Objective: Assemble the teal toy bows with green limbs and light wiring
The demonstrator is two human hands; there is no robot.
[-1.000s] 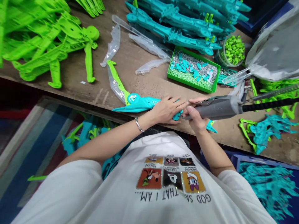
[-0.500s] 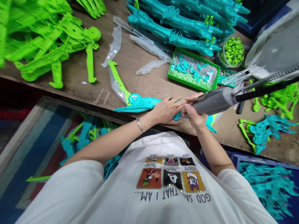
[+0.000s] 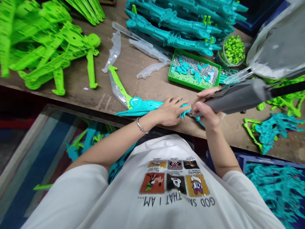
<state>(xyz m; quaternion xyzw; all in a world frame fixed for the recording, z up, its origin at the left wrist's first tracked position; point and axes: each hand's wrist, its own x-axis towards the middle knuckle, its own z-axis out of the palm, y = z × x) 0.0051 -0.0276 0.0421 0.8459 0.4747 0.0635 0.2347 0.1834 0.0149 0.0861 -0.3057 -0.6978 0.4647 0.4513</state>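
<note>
Wrapping closely around the grey tool (image 3: 238, 97) with the right grip (image 3: 209, 118), and angling its metal tip (image 3: 190, 113) left toward the teal toy (image 3: 147, 106); blurring too much there to tell touching from just missing. Spreading the fingers of the left grip (image 3: 170, 111) over the toy but hiding the thumb, so leaving no way to tell pressing from pinching. Sliding the tool a little to the right since a moment ago, widening the space between both grips and baring more teal there; seemingly leaving one spot for another, while steadying the toy in nearly the same place.

Stretching the toy along the near edge of the counter (image 3: 147, 90), with its green limb (image 3: 121, 85) bending away to the far left and a bit of teal peeking out on the near side of the right grip. Keeping the green tray (image 3: 190, 83) of small teal pieces (image 3: 184, 67) just beyond, and the green pegs (image 3: 234, 49) farther right. Leaving the clear strips (image 3: 150, 70), the stacked teal parts (image 3: 171, 20) and the green heap (image 3: 45, 54) lying apart, apparently unaffected by the shift.
</note>
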